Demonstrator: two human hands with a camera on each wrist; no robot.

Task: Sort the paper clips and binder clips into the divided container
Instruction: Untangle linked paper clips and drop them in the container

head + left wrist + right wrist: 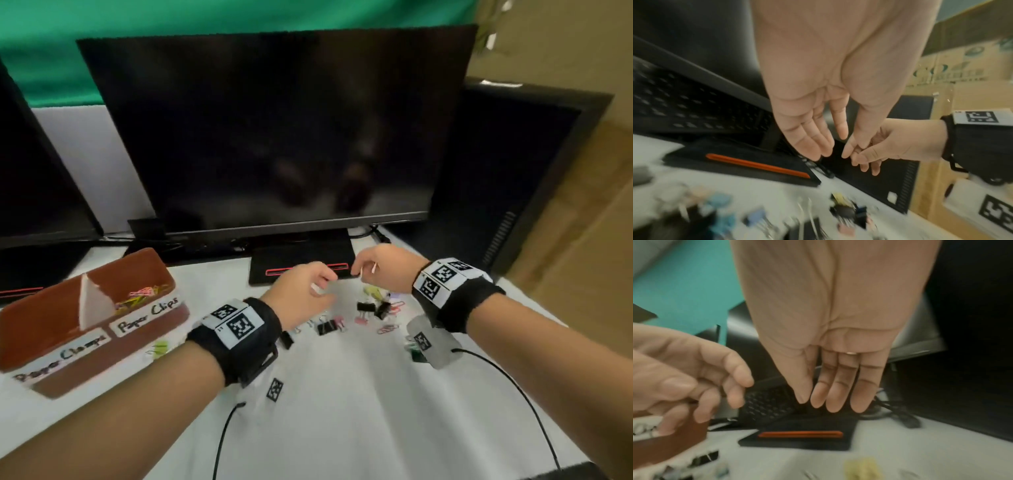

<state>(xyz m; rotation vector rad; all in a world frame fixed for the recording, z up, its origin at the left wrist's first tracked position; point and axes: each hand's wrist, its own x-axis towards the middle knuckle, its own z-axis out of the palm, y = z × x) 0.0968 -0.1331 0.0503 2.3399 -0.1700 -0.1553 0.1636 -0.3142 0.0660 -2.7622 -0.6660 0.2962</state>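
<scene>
Head view. Desk [342, 394], white-covered. Divided container [51, 308], brown, at the desk's left edge; two paper labels on its front wall, "Paper Clamps" and "Paper Clips". Coloured paper clips [144, 295] lie in the right-hand compartment; contents of the left compartment cannot be told. Loose binder clips [371, 308], black and pink, with a few paper clips among them, scattered mid-desk toward the far edge, in front of the monitor base [291, 263]. One green clip [158, 349] lies just beside the container's front wall. Left hand [301, 291] and right hand [380, 270], each with a tagged wristband, hang close together above the loose pile, apart from it.

Left wrist view. Left hand [818, 113]: fingers straight and relaxed, grip wide, holding nothing. Right hand [898, 142] just beside it, its fingers bent inward; whether they pinch anything cannot be told. Clips on the desk below are blurred.

Right wrist view. Right hand [828, 345]: fingers extended side by side, thumb tip against the forefinger, ring on one finger; no item visible in the grip. Left hand [684, 378] loosely curled, in front of the container [670, 443].
</scene>
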